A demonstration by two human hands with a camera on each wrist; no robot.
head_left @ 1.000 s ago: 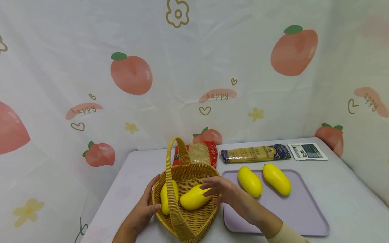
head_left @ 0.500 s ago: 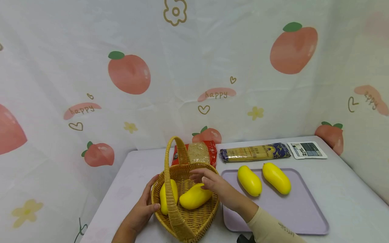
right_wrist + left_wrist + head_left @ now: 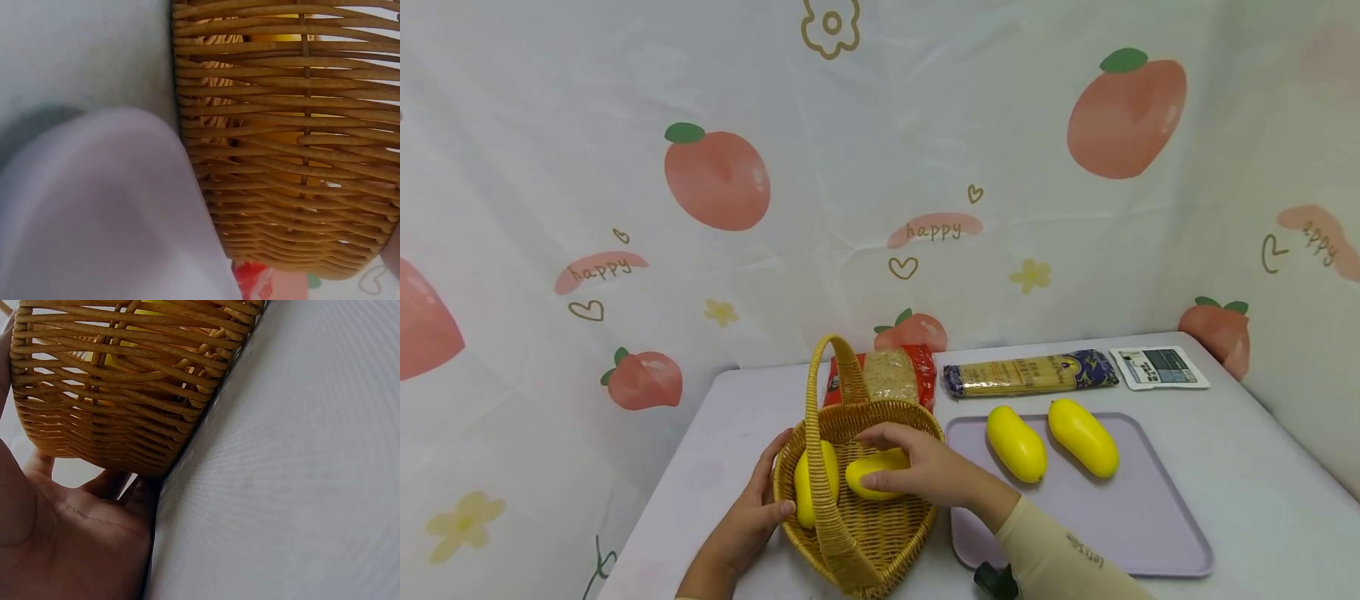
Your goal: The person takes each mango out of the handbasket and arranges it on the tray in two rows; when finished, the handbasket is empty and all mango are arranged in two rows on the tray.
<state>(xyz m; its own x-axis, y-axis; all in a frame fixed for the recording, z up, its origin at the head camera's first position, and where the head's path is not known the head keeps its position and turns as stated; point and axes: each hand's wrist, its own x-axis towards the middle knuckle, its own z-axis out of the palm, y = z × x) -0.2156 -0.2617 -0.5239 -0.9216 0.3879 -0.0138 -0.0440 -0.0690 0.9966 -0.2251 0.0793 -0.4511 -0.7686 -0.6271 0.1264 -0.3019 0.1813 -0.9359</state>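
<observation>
A wicker basket [image 3: 891, 533] with a tall arched handle stands at the table's near middle. My left hand [image 3: 747, 518] holds its left side, thumb at the rim and fingers along the outer wall; the left wrist view shows the palm beside the weave [image 3: 119, 400]. Inside the basket lie two yellow mangoes. One mango [image 3: 803, 492] leans along the left wall, partly behind the handle. Over the other mango [image 3: 861, 479], my right hand [image 3: 936, 471] reaches in from the right, thumb on the near side and fingers on the far side. That hand mostly covers this mango.
Right of the basket is a lilac tray [image 3: 1120, 533] bearing two more mangoes, a left one [image 3: 1017, 446] and a right one [image 3: 1084, 439]. Behind stand a red food packet [image 3: 891, 375], a noodle packet [image 3: 1030, 375] and a white packet [image 3: 1159, 368].
My right hand has moved left and down into the basket and taken hold of the right mango, which has shifted slightly. The left hand stays on the basket.
</observation>
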